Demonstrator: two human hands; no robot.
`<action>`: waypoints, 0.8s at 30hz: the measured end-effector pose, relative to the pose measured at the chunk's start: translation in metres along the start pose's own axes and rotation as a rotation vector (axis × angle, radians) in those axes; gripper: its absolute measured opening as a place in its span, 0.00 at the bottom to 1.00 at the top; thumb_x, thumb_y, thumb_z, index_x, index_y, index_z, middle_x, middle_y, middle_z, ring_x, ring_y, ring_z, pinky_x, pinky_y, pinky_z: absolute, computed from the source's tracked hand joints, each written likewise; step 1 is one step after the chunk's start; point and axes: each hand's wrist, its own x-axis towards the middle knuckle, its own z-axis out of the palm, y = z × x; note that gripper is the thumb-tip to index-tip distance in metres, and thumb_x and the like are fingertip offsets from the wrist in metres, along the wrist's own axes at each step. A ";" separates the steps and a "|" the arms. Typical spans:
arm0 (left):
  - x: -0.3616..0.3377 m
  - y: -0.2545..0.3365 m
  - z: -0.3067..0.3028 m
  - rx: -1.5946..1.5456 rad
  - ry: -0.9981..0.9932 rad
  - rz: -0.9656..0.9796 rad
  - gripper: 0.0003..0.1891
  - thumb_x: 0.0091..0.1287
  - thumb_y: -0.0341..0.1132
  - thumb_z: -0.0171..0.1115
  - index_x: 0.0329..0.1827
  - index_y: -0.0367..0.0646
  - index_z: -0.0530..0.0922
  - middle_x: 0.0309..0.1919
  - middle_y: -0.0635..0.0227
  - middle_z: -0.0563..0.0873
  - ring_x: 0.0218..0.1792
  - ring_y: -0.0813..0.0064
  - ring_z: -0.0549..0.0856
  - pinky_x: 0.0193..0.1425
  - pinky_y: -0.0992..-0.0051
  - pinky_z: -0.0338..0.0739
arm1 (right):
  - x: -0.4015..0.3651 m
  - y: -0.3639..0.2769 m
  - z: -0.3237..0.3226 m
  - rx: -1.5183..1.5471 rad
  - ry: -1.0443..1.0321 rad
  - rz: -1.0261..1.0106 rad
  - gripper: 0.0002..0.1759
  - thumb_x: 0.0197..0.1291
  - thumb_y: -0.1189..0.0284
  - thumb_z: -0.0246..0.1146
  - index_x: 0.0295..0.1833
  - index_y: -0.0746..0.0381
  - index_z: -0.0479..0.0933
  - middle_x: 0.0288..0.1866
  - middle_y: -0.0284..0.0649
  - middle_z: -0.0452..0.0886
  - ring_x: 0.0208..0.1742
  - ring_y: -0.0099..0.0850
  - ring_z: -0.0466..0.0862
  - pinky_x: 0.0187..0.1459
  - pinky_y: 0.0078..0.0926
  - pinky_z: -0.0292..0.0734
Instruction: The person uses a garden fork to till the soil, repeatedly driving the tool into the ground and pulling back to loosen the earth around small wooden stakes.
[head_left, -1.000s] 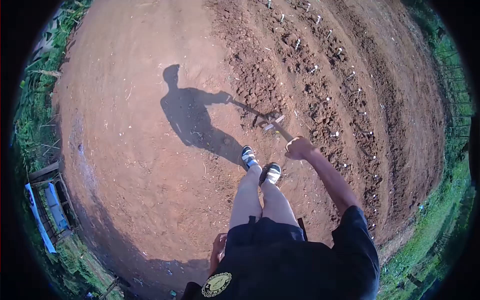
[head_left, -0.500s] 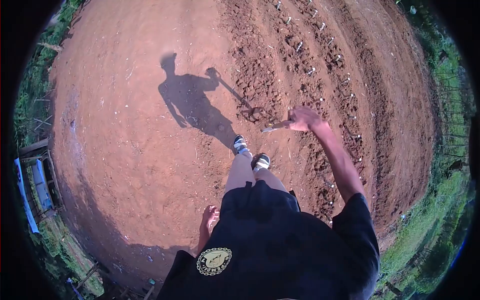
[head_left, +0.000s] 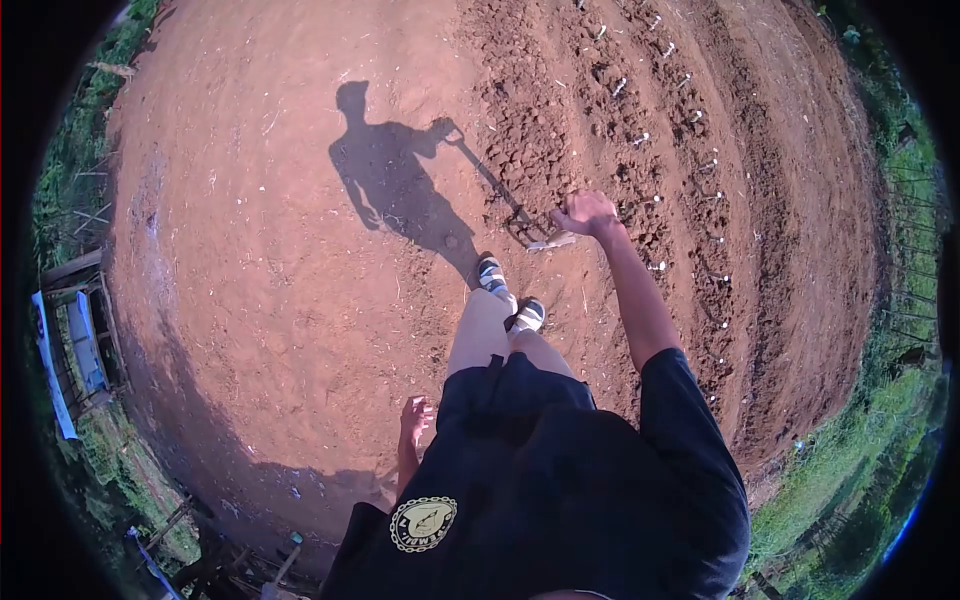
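Note:
My right hand point(head_left: 588, 212) is stretched out ahead of me, fingers wrapped round the top of a garden fork. Seen from above, the garden fork point(head_left: 553, 241) shows only as a short pale stretch below the hand, and its tines cannot be made out directly. Its shadow point(head_left: 490, 178) on the soil shows a looped handle, a long shaft and a forked end. Down by my left hip hangs my left hand point(head_left: 416, 415), fingers loosely curled and apart, with nothing in it. Both my feet point(head_left: 528, 316) are on the bare earth beside the loosened soil.
Loosened, clumpy soil point(head_left: 520, 120) runs in a strip ahead. Ridged rows with small white-marked stakes or stems point(head_left: 640, 138) lie to the right. Green growth and a fence point(head_left: 910, 300) border the right edge. A wooden structure with blue-white sheets point(head_left: 85, 345) stands at left.
My right hand has moved left and slightly forward with the garden fork. In the shadow, the looped handle and forked end now show more clearly. My left hand hangs almost as before.

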 end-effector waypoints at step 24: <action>0.041 0.153 -0.017 0.180 0.029 -0.006 0.16 0.66 0.45 0.50 0.51 0.48 0.70 0.37 0.63 0.81 0.30 0.72 0.81 0.31 0.71 0.75 | 0.033 0.040 0.010 -0.097 0.015 0.065 0.35 0.58 0.44 0.38 0.44 0.64 0.76 0.42 0.52 0.77 0.46 0.39 0.77 0.52 0.37 0.66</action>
